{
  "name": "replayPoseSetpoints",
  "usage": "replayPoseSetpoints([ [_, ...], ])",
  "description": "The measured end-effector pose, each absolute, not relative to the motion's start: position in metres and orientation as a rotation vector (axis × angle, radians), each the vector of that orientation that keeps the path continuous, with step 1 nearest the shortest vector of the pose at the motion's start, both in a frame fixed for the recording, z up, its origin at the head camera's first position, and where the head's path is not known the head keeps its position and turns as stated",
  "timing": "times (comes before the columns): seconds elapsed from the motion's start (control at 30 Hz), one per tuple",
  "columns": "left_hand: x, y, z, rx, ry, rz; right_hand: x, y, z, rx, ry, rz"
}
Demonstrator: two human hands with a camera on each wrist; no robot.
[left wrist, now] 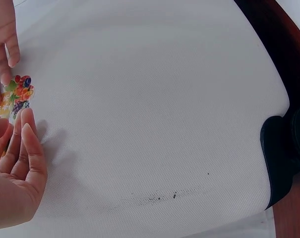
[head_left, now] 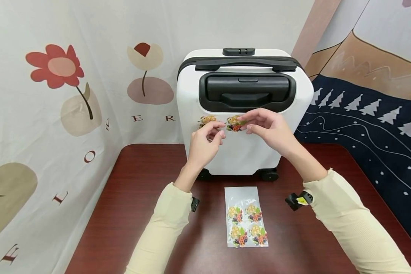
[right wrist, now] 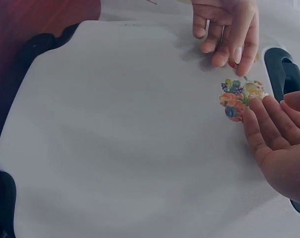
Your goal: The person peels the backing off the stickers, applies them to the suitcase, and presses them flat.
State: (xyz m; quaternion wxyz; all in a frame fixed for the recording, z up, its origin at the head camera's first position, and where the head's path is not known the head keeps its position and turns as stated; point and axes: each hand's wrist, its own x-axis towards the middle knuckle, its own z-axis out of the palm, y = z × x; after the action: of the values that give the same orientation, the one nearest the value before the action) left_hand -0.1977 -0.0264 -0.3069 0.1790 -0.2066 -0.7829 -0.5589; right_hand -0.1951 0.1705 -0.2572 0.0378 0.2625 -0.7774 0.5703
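Note:
A white suitcase [head_left: 233,152] stands upright with its black handle recess [head_left: 248,93] facing me. On its face, just below the recess, a fruit sticker [head_left: 233,125] lies between my two hands. My right hand [head_left: 268,127] has its fingertips at the sticker's right edge, fingers extended in the right wrist view. My left hand [head_left: 205,144] is at the sticker's left side, its fingers loosely bent with nothing visible between them. Partly behind the left hand, a second fruit sticker [head_left: 207,120] is on the suitcase. The right wrist view shows the sticker [right wrist: 235,101] right under the right fingertips.
A sticker sheet [head_left: 241,194] with several fruit stickers lies on the red-brown table [head_left: 130,213] in front of the suitcase. Black wheels [head_left: 270,175] touch the table. Printed cloths hang behind and to both sides.

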Motion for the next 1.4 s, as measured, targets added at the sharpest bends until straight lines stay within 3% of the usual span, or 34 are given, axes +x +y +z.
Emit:
replayPoseSetpoints([
  [1.4,-0.193,-0.018,-0.324,-0.586,-2.32,-1.582,-0.194,0.181,-0.287,0.777,-2.391,1.808],
])
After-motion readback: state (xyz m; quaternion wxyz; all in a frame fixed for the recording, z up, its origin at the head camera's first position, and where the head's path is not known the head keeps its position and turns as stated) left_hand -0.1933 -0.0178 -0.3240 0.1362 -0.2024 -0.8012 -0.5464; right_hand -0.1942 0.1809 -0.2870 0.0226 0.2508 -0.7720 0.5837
